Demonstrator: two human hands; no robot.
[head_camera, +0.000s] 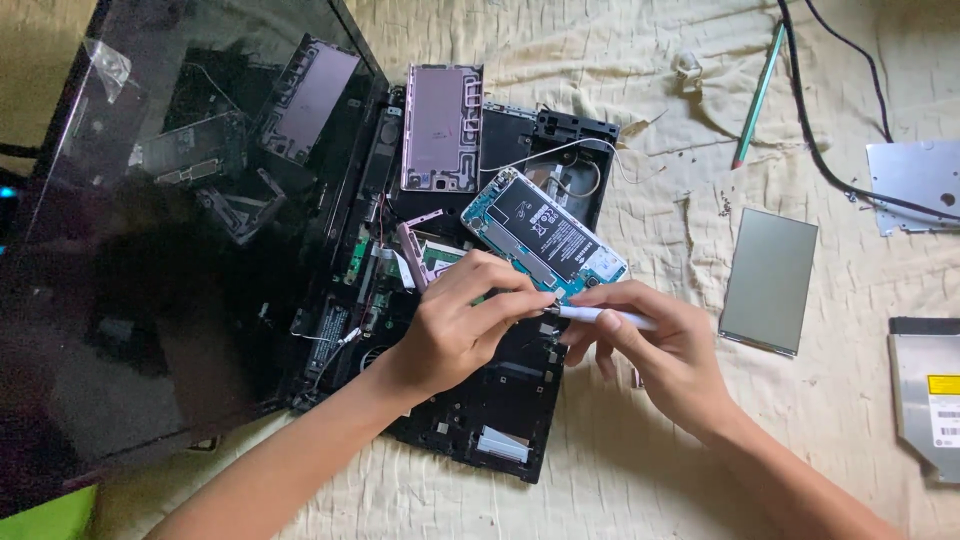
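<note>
Cream cloth (640, 110): left hand (455, 325) steadies opened phone (545, 235); right hand (655, 350) fingers pinch white tool (605, 316).

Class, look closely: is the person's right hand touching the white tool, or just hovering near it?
Touching. The head view shows the right hand pinching the white tool between thumb and fingers, its tip at the opened phone.

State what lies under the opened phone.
The phone rests on a stripped black laptop base, its near end under the left hand and the right hand. A pink phone frame lies beside it. The hands hide what lies below that end.
</note>
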